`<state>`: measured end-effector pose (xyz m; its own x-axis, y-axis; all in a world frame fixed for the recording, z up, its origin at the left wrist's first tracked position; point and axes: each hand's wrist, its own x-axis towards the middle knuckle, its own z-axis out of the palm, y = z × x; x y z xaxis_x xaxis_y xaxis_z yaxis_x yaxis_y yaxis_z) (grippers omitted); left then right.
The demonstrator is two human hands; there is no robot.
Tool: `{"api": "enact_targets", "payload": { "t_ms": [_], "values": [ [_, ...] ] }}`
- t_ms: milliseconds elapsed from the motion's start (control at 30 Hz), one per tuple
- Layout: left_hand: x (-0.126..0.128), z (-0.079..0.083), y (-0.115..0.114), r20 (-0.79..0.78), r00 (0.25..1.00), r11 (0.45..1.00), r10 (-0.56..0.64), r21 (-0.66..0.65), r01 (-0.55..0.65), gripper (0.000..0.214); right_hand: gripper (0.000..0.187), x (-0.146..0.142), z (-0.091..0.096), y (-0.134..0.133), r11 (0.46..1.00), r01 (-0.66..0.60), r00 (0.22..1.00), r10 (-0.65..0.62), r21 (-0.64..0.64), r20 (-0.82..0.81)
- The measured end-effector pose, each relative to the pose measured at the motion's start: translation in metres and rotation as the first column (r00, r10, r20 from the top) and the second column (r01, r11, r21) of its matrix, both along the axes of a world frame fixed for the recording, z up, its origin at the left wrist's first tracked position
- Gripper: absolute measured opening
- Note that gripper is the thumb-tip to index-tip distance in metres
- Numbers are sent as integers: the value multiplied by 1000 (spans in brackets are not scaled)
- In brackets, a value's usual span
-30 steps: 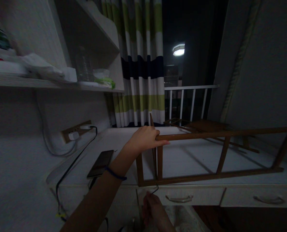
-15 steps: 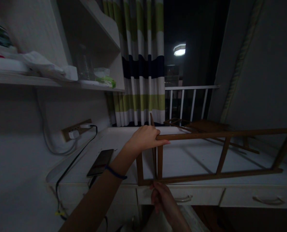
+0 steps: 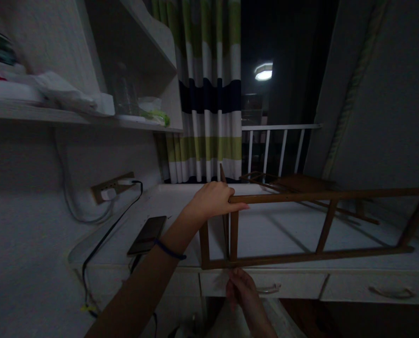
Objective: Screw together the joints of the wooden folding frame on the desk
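A brown wooden frame (image 3: 283,257) with crossbars stands on its long side on the white desk. My left hand (image 3: 213,198) is closed round the left end of its upper rail, thumb along the front. A thin wooden board (image 3: 223,173) rises edge-on behind that hand and runs down through the frame's left end. My right hand (image 3: 244,288) is just below the lower rail, at the desk's front edge, fingertips pinched together. Whether something small sits in that pinch is too dark to tell.
More wooden parts (image 3: 301,183) lie at the back right of the desk (image 3: 266,230). A phone (image 3: 148,234) rests left of my forearm, near a black cable (image 3: 107,234) from a wall socket (image 3: 112,188). A shelf (image 3: 142,123) overhangs the left side; drawers (image 3: 364,286) are below.
My right hand has moved slightly right and down, away from the lower rail. The left hand and the wooden frame have stayed in place.
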<state>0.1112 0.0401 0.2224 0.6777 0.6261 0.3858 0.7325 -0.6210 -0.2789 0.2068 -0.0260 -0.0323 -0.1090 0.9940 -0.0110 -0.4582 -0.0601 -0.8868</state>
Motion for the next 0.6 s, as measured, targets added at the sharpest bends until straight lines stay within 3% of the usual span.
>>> {"api": "enact_targets", "payload": {
  "t_ms": [167, 267, 367, 467, 533, 600],
  "values": [
    [0, 0, 0, -1, 1000, 1000, -2, 9, 2, 73, 55, -4, -8, -1, 994, 107, 983, -107, 7, 151],
    [0, -1, 0, 3, 1000, 1000, -11, 1, 11, 73, 53, -4, -13, -3, 978, 205, 920, -209, 48, 330],
    [-1, -1, 1, 6, 1000, 1000, -8, 0, 8, 74, 47, 0, -14, -8, 951, 259, 757, -310, 171, 575],
    [-1, 0, 1, 6, 1000, 1000, -8, 0, 8, 74, 42, 4, -10, -15, 937, 237, 489, -343, 256, 802],
    [-1, 0, 1, 6, 1000, 1000, -8, 1, 8, 73, 41, 4, -8, -19, 935, 219, 323, -340, 280, 883],
    [0, 0, 0, 4, 1000, 1000, -7, 2, 7, 73, 44, 2, -8, -20, 928, 205, 249, -358, 312, 900]
  ]
}}
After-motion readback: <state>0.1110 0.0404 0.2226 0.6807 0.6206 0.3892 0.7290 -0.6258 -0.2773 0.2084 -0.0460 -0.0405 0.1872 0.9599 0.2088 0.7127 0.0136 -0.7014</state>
